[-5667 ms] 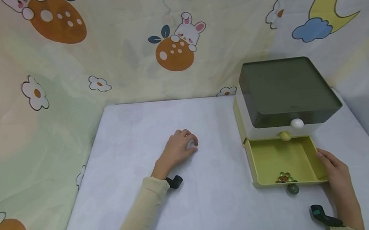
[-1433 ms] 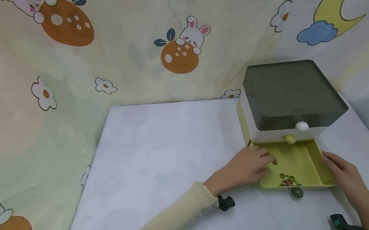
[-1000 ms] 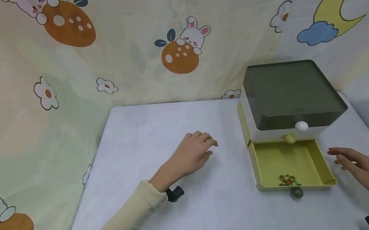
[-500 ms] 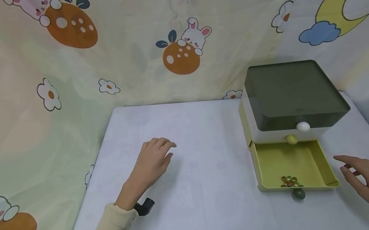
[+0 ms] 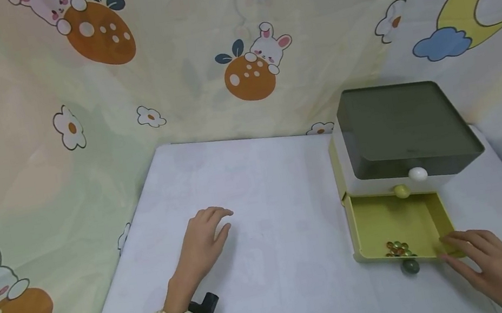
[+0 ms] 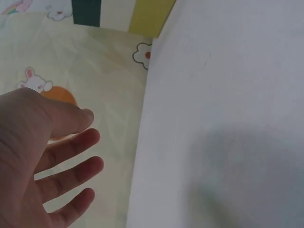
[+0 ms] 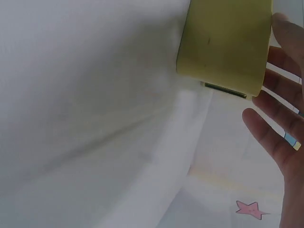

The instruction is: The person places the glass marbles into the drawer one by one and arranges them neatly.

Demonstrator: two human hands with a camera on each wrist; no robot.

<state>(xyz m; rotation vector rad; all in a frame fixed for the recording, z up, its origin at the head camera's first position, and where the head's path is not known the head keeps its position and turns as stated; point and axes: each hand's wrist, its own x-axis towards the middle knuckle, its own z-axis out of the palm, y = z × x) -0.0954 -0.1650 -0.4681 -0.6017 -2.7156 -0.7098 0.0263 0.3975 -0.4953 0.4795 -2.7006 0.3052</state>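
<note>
A small drawer box (image 5: 407, 123) with a dark green top stands at the right of the table. Its yellow-green bottom drawer (image 5: 393, 216) is pulled out. Several small glass marbles (image 5: 398, 249) lie inside by the drawer's front wall. My right hand (image 5: 497, 262) is at the drawer's front right corner, with fingertips over the wall and thumb in front. In the right wrist view its fingers look spread and mostly straight beside the yellow-green drawer (image 7: 223, 45). My left hand (image 5: 199, 249) hovers above the white table at left, fingers loosely bent, holding nothing.
A dark green round knob (image 5: 410, 266) juts from the drawer's front. A white knob (image 5: 417, 174) and a yellow-green knob (image 5: 401, 191) sit above the drawer. A patterned cloth (image 5: 191, 89) hangs behind the white table (image 5: 271, 219).
My left hand first reached over the drawer, then withdrew left, holding nothing visible. My right hand let go of the drawer's right side, moved away, and has come back to its front right corner.
</note>
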